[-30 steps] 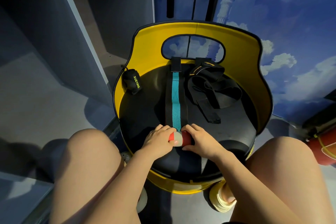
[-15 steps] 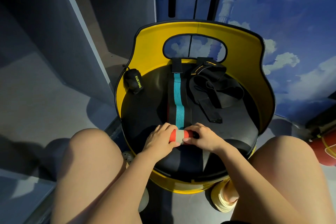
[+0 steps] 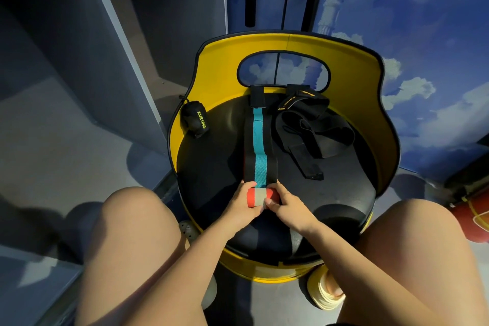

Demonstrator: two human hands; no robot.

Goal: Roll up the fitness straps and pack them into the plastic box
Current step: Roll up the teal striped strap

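A black strap with a teal stripe point(image 3: 258, 145) lies flat along the black seat of a yellow chair point(image 3: 291, 61). Its near end is wound into a red and grey roll point(image 3: 260, 196). My left hand point(image 3: 244, 204) grips the roll's left side. My right hand point(image 3: 287, 206) pinches its right side, thumb on the front. A loose heap of black straps point(image 3: 309, 127) lies to the right of the flat strap. A rolled black strap marked XUEYING point(image 3: 194, 119) sits at the seat's left edge. No plastic box is in view.
My bare knees flank the chair at the bottom left and right. Grey panels point(image 3: 92, 34) stand to the left and a blue cloud-painted wall point(image 3: 410, 21) behind. A red object point(image 3: 473, 219) lies on the floor at the right edge.
The roll has grown thicker and moved slightly up the strap, shortening the flat teal length. Both hands stayed on the roll, turning it forward.
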